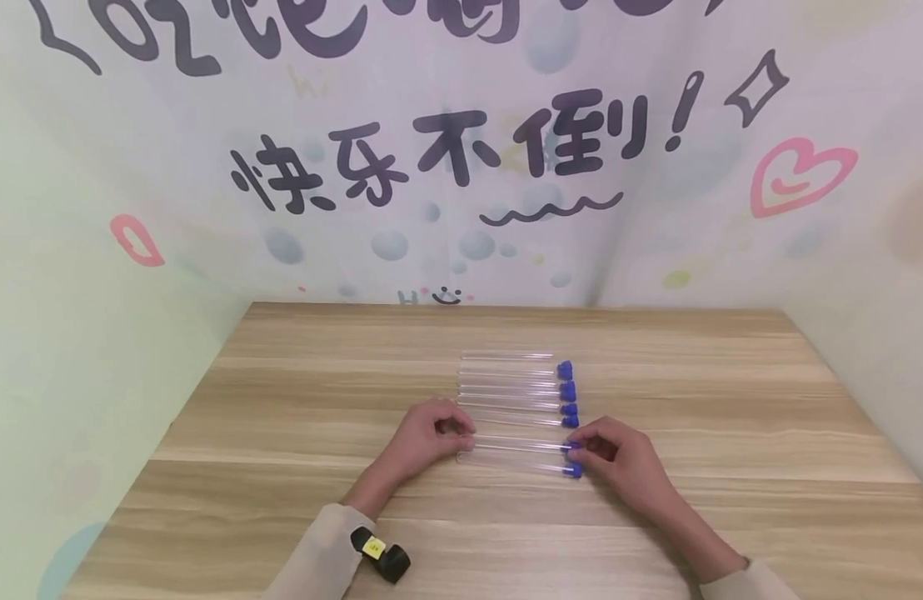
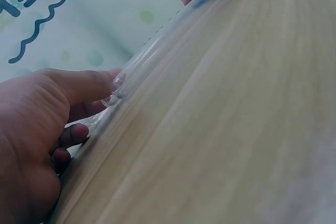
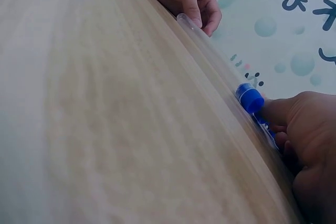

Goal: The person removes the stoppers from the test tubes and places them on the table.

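Note:
Several clear test tubes with blue caps lie side by side across the table in the head view, rounded ends to the left. My left hand [image 1: 427, 435] pinches the rounded end of the second-nearest tube [image 1: 517, 442] between thumb and fingertip. At its other end, my right hand [image 1: 628, 462] pinches the blue cap [image 1: 572, 447]. Just in front lies the nearest tube [image 1: 516, 464], its blue cap [image 3: 251, 98] close beside my right thumb in the right wrist view. In the left wrist view, this tube's clear body [image 2: 163, 43] runs from near my left fingertips toward the other hand.
Beyond the hands lie more capped tubes [image 1: 506, 395], close together in a row. The farthest tube [image 1: 506, 356] shows no cap at its right end. A wood-grain table [image 1: 731, 392] lies beneath, with a printed white curtain [image 1: 431, 167] behind. A black strap [image 1: 390, 562] sits at my left sleeve.

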`<state>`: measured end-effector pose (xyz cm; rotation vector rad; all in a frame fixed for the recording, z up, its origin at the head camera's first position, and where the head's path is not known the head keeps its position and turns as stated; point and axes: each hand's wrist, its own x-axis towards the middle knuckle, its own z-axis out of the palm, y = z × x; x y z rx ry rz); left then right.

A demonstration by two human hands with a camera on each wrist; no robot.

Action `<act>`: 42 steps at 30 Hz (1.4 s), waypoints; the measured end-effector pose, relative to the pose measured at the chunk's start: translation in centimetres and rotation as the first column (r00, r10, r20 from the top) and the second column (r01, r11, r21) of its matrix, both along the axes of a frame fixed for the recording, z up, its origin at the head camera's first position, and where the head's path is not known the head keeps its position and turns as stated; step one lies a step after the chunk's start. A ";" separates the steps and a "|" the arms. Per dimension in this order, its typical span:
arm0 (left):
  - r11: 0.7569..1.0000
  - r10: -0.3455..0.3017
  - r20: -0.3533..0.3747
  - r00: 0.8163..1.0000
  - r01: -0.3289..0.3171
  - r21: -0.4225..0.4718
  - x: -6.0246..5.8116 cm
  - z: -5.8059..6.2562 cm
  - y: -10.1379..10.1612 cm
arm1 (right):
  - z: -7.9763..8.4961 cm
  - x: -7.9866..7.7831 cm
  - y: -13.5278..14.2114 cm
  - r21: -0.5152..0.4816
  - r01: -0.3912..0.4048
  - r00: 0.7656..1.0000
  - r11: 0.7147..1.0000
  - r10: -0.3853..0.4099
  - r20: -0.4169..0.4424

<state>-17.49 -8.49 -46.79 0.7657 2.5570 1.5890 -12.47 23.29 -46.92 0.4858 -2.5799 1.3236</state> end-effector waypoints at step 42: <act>1.000 -0.018 -0.054 0.998 0.019 0.020 0.4 0.3 0.0 | 0.7 0.6 -0.3 -0.080 0.034 0.999 0.996 -0.032 0.021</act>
